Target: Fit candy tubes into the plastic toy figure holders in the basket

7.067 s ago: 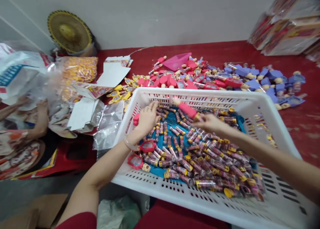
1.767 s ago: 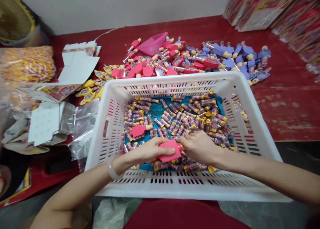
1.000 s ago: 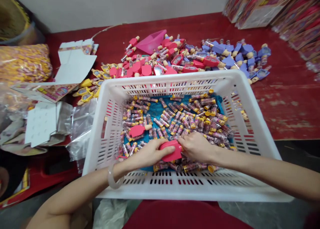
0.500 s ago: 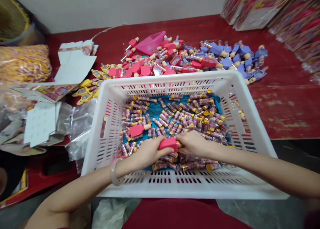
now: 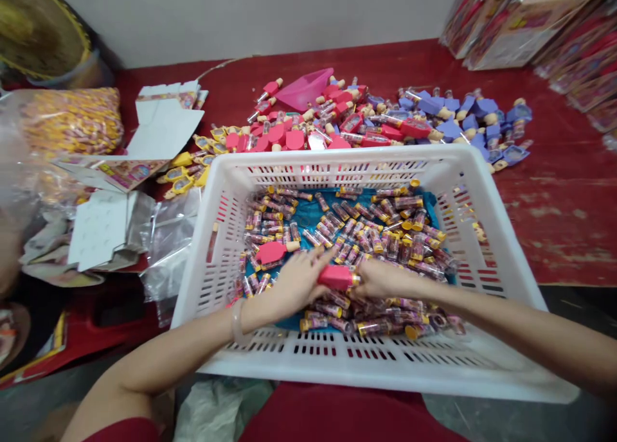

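A white slatted basket (image 5: 385, 374) holds many small clear tubes (image 5: 385, 243) with yellow caps on a blue sheet. Above the tubes, my left hand (image 5: 299, 278) grips the left side of a red piece (image 5: 336, 277), its fingers over the top. My right hand (image 5: 378, 278) is closed at the piece's right end, by a yellow cap; its fingertips are partly hidden. Another red piece with a beige knob (image 5: 271, 253) lies on the tubes to the left of my hands.
Behind the basket, red and purple-blue pieces (image 5: 450, 128) are heaped around a pink scoop (image 5: 306, 90) on the red table (image 5: 569, 204). Yellow pieces, white cards (image 5: 161, 130) and plastic bags (image 5: 171, 243) lie left. Wrapped packs (image 5: 525, 27) stand at the back right.
The whole view has shifted, so things appear farther right. My left fingers have spread higher over the red piece, which remains between both hands.
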A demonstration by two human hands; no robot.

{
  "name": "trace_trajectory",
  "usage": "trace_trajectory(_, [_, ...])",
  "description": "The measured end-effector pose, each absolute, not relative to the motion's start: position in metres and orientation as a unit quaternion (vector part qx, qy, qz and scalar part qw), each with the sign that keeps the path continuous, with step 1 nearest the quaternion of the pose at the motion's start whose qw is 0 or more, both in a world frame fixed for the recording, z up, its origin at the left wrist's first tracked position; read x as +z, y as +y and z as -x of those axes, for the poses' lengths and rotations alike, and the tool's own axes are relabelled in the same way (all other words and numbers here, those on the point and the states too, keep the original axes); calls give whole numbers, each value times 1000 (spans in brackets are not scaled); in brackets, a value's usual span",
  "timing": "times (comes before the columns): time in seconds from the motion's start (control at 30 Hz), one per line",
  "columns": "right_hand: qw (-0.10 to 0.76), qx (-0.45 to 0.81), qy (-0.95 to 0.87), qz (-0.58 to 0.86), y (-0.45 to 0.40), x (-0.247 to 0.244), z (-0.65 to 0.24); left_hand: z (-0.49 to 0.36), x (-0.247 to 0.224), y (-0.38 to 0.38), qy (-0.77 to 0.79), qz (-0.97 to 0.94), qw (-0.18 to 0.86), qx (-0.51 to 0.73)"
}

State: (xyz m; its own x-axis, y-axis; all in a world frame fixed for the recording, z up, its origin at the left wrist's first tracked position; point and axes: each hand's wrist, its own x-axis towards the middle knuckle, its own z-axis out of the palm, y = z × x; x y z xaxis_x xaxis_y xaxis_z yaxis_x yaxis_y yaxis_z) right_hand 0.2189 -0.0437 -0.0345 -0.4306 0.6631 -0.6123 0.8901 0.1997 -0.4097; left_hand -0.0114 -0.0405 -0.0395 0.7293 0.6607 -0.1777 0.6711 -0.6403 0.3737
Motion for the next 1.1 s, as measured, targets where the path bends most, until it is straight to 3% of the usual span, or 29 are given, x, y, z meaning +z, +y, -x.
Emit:
trace_trajectory(0.13, [53,-284,743,-604,46,10,-249,27,-47,5,499,-860,96,-37])
trace_trajectory(0.2, [-110,-232,722,-642,79,32,-259,33,-54,15,514,-849,95,-73])
trace_trajectory(0.27, [-193,-179,700,-664,92,42,-260,37,-60,17,517,-845,107,-87])
trace_trajectory(0.33, [-133,-147,725,-660,85,35,-253,38,-62,18,526,-837,121,-87])
trace_trajectory(0.43, [56,-130,757,-638,58,0,-241,38,-52,23,547,-823,142,-66])
trace_trajectory(0.5, [99,-129,751,-639,42,-27,-235,40,-39,29,561,-812,151,-48])
trace_trajectory(0.73, [144,-120,741,-645,30,-70,-200,47,4,33,549,-776,307,45])
trace_trajectory(0.9, [149,-106,764,-619,23,-71,-173,50,7,32,532,-810,213,-120])
trace_trajectory(1.1, [150,-114,794,-578,2,-62,-163,48,-8,24,478,-824,220,-211])
